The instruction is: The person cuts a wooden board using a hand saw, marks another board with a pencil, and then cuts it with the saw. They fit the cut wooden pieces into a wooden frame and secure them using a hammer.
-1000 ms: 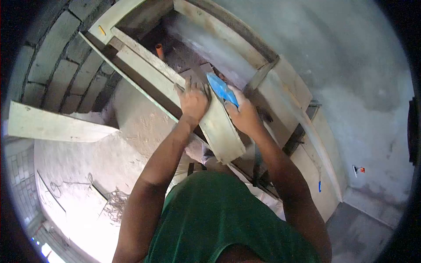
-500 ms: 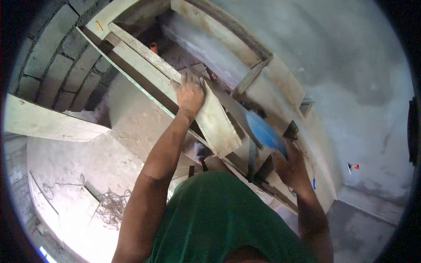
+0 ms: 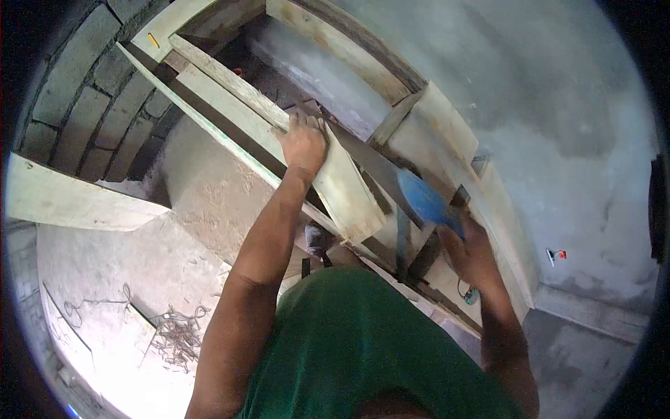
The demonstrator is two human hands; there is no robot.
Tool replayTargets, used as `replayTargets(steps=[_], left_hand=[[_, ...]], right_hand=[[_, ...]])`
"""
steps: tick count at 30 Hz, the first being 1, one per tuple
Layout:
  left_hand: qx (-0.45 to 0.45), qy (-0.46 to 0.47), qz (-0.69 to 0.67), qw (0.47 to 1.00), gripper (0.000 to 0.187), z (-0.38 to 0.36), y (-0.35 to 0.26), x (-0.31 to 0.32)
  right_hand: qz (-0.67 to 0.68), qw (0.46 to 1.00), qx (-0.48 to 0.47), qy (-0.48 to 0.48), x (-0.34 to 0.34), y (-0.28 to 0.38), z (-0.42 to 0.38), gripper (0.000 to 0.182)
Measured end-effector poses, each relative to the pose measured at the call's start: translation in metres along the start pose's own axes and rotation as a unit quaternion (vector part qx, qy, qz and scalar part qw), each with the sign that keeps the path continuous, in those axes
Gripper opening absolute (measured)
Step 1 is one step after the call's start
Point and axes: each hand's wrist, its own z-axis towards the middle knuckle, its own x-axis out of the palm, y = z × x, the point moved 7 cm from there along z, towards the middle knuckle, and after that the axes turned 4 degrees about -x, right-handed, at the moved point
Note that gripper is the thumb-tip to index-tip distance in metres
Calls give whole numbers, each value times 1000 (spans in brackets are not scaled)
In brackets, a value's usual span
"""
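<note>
Board [image 3: 352, 202] lies across the wood frame [image 3: 234, 78], wide end toward the body. Left hand [image 3: 304, 148] is palm down on its far end, fingers slightly apart, thumb out to the side; can't tell if the fingertips hook under. Right hand [image 3: 474, 255] is wrapped round the blue handle [image 3: 424, 199] of the saw, well right of the board. Blade [image 3: 363, 159] runs up-left from the handle to beside the left hand. Handle is blurred, exact finger wrap unclear. Contact between teeth and board: can't tell.

For a clean stroke: press the board flat so it can't chatter, thumb and fingers clear of the blade line. Wrist, elbow and blade in one line, long light strokes, no twisting. Near end overhangs, so my worry is tipping or a pinched blade; weight should stay over the rail.

Vs the first frame: handle was right up by the board, now pulled back down-right, far more blade showing. Left hand hasn't left the board. Vs the middle frame: little change, view shifted a touch.

Around it: yellow marker [image 3: 153, 40] on the frame's far corner, loose panel [image 3: 80, 199] by the block wall [image 3: 91, 105], tangled pile [image 3: 178, 339] on the floor.
</note>
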Motion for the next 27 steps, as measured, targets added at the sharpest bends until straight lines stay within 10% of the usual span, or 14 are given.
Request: replayTargets(steps=[4, 5, 9, 19, 27], left_hand=[[14, 36, -18, 999, 36, 0, 0, -1], [10, 38, -11, 999, 36, 1, -1, -1], [15, -16, 35, 999, 37, -4, -1, 1], [4, -24, -39, 999, 36, 1, -2, -5], [-5, -49, -47, 998, 35, -6, -1, -1]], right_hand=[[-39, 976, -191, -93, 55, -9, 54, 33], [122, 992, -10, -33, 72, 8, 92, 32], [157, 979, -89, -96, 106, 31, 168, 41], [130, 989, 48, 43, 1, -20, -17, 41], [170, 979, -67, -85, 115, 10, 159, 44]])
